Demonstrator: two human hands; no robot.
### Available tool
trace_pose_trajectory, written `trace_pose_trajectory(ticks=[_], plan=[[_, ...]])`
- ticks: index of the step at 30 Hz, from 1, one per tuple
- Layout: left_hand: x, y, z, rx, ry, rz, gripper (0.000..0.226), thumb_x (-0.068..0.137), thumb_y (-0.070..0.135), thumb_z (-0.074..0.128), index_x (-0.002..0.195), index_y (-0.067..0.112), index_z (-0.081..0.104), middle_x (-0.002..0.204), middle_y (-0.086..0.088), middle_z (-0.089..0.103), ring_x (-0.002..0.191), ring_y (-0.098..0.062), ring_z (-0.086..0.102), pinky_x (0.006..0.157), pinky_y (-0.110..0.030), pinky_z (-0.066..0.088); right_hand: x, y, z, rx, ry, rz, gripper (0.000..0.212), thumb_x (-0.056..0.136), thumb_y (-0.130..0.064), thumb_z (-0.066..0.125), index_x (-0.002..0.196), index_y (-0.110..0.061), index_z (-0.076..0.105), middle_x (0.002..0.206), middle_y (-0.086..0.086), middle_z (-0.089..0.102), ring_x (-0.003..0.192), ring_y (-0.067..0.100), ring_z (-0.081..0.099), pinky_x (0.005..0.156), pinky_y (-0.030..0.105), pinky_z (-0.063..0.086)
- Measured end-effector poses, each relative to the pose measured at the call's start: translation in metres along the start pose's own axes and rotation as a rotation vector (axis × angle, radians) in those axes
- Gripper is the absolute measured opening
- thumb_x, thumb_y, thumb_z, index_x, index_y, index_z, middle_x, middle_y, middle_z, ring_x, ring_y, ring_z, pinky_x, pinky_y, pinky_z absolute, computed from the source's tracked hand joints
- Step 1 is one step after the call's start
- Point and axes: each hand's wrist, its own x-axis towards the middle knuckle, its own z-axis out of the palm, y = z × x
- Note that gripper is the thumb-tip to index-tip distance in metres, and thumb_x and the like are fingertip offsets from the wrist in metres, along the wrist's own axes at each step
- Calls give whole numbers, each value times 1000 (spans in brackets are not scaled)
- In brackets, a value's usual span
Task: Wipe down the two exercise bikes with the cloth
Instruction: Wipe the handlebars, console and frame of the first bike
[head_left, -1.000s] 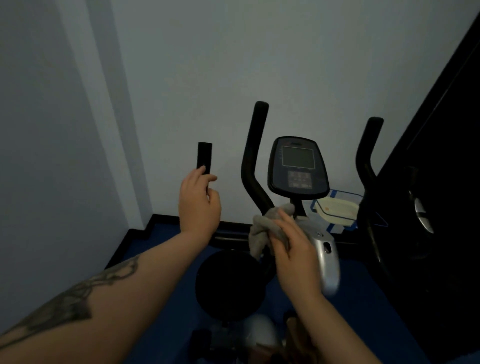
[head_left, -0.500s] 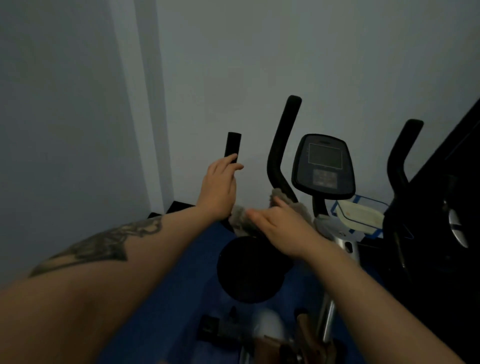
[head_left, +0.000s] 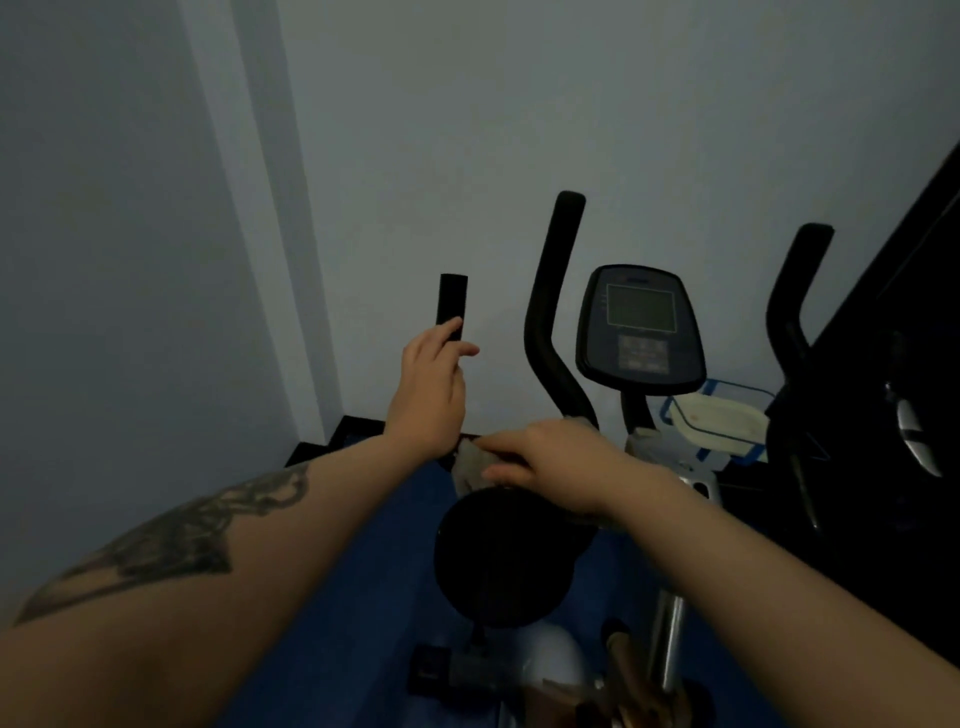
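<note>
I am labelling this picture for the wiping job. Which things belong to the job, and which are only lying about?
Job: cloth under the right hand; left handlebar gripped by the left hand; bike console.

Lying about: white tray by the wall.

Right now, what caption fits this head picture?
Left hand grips a handlebar; right hand wipes with the cloth.

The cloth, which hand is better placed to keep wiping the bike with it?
Right. The right hand already holds the cloth against the bike's frame, while the left hand holds a handlebar grip.
</note>
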Motion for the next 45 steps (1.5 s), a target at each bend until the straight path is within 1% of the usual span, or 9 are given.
trace_pose_trajectory(ticks=[4, 9, 16, 22, 28, 32, 36, 40, 45], plan=[[0, 1, 3, -14, 36, -19, 30, 95, 0, 41, 116, 11, 60, 148, -4, 39, 134, -23, 29, 104, -17, 20, 2, 0, 0, -146, -56, 16, 48, 99, -56, 29, 130, -25, 49, 107, 8, 66, 98, 28, 60, 84, 40, 39], [1, 1, -1, -59, 14, -29, 30, 96, 0, 41, 117, 9, 59, 148, -3, 37, 133, -21, 29, 104, -20, 22, 28, -19, -7, 176, -255, 122, 52, 102, -50, 22, 127, -16, 52, 127, 11, 58, 109, 26, 55, 81, 34, 36], [0, 1, -1, -83, 21, -42, 30, 97, 1, 38, 118, 11, 59, 149, -2, 36, 134, -20, 27, 106, -20, 21, 19, -4, -19, -159, -344, 39, 40, 98, -56, 36, 122, -27, 49, 111, 7, 62, 84, 20, 52, 69, 34, 37], [2, 0, -2, -105, 23, -46, 29, 95, -2, 41, 114, 7, 61, 146, -5, 40, 132, -25, 32, 107, -24, 24, 33, -21, -5, 279, -282, 99, 39, 101, -48, 33, 112, -17, 54, 114, 10, 60, 95, 22, 53, 79, 34, 39], [0, -2, 2, -110, 29, -45, 29, 97, 2, 38, 115, 10, 60, 148, -2, 38, 133, -21, 29, 106, -22, 22, 11, -2, -30, -161, -398, 73, 38, 97, -50, 44, 121, -22, 54, 108, 5, 61, 93, 21, 54, 76, 36, 43], [1, -3, 2, -127, 34, -47, 30, 95, 0, 39, 113, 11, 61, 146, -3, 39, 132, -22, 30, 107, -26, 26, 35, -21, -33, -87, -519, 69, 41, 102, -47, 35, 118, -14, 55, 108, 6, 58, 89, 19, 51, 75, 33, 35], [1, -3, 1, -114, 17, -35, 29, 96, 0, 40, 114, 11, 61, 147, -3, 39, 133, -23, 29, 108, -26, 24, 26, -21, -20, 291, -362, 105, 30, 102, -43, 36, 114, -21, 51, 109, 6, 56, 96, 21, 51, 79, 32, 34], [0, -3, 2, -104, 26, -49, 29, 96, 1, 39, 114, 11, 61, 147, -3, 39, 133, -22, 30, 106, -22, 21, 16, -4, -12, 93, -336, 55, 44, 99, -47, 43, 138, -28, 43, 124, 5, 59, 109, 24, 55, 82, 33, 39], [1, -2, 2, -142, 35, -51, 29, 96, 0, 40, 111, 11, 62, 145, -3, 41, 131, -22, 31, 104, -21, 23, 31, -16, -6, 262, -258, 126, 47, 100, -54, 30, 116, -22, 60, 112, 6, 63, 101, 24, 58, 85, 39, 46]])
